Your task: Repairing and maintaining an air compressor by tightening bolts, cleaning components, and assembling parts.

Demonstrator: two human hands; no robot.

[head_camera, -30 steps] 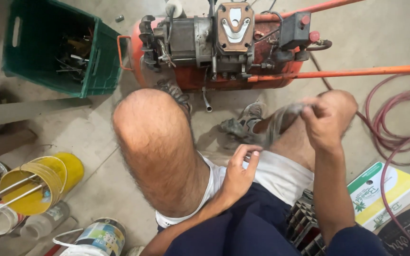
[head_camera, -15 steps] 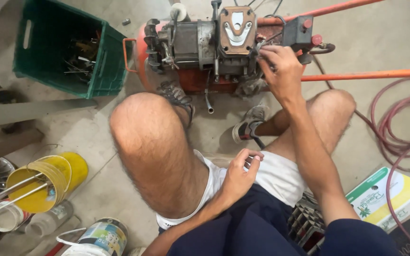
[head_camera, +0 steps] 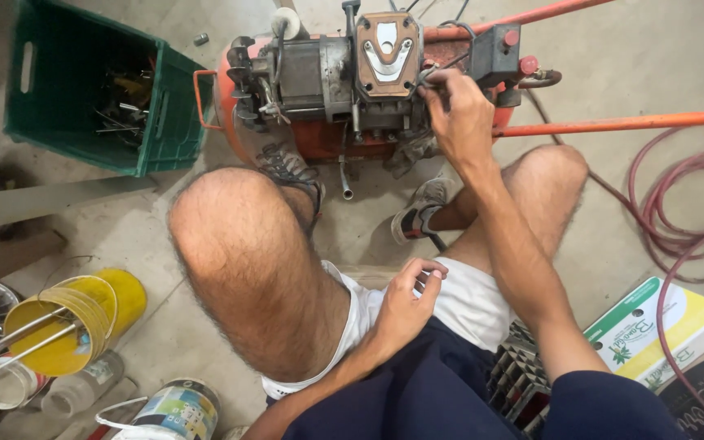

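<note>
I sit with an orange air compressor [head_camera: 319, 138] on the floor between my feet. Its grey motor and a pump head with a brown plate [head_camera: 386, 50] face up. My right hand [head_camera: 456, 114] reaches onto the pump's right side, its fingers pinched on a thin wire or tube next to the brown plate. My left hand [head_camera: 407, 303] rests on my lap against the white shorts, its fingers curled loosely; whether they hold something small is hidden.
A green plastic crate [head_camera: 99, 90] with metal tools stands at the upper left. Yellow cans [head_camera: 75, 322] with rods and a paint tin [head_camera: 174, 407] lie at the lower left. A red hose [head_camera: 678, 220] coils on the right beside a green-and-yellow box [head_camera: 657, 326]. Orange handle bars [head_camera: 621, 124] stretch right.
My right hand rose from above my right knee and reached forward to the pump head, where it now grips the wire. The left hand stayed on my lap.
</note>
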